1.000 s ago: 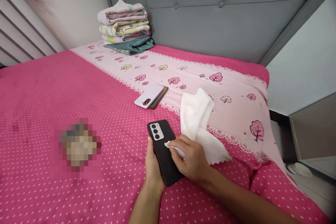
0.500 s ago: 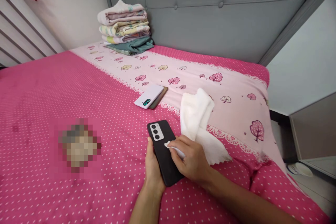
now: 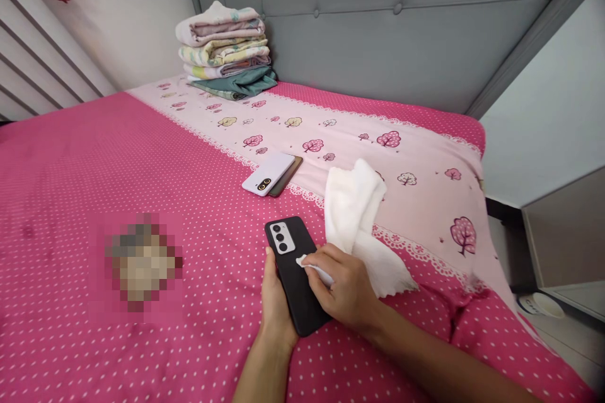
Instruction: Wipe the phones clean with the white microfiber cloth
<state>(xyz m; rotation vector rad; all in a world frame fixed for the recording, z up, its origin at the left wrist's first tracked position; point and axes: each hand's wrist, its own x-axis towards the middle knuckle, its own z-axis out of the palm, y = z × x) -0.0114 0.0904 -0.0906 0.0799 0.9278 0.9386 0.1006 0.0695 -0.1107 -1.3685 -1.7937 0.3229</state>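
Observation:
A black smartphone point(image 3: 302, 302) lies back side up in my left hand point(image 3: 276, 299), whose thumb runs along its left edge; the other fingers are hidden beneath it. My right hand point(image 3: 347, 283) is closed on a small white wipe point(image 3: 323, 274), with a tip of it poking out over the phone's back below the silver camera block. Just beyond my right hand a white cloth point(image 3: 352, 208) lies crumpled on the bed. Farther off, a pale lilac phone point(image 3: 271, 171) rests partly on top of a brown phone point(image 3: 287, 179).
Pink dotted bedding point(image 3: 198, 340) with a pale tree-print band point(image 3: 425, 157) covers the bed. Folded blankets point(image 3: 222, 44) are stacked against the grey headboard point(image 3: 354, 50). A pixelated patch point(image 3: 144, 264) hides something at left. On the floor at right stands a white tub point(image 3: 541, 305).
The ring lights on the lilac phone's cameras have turned from teal to a warm yellowish colour. Both hands and the black phone show no visible movement.

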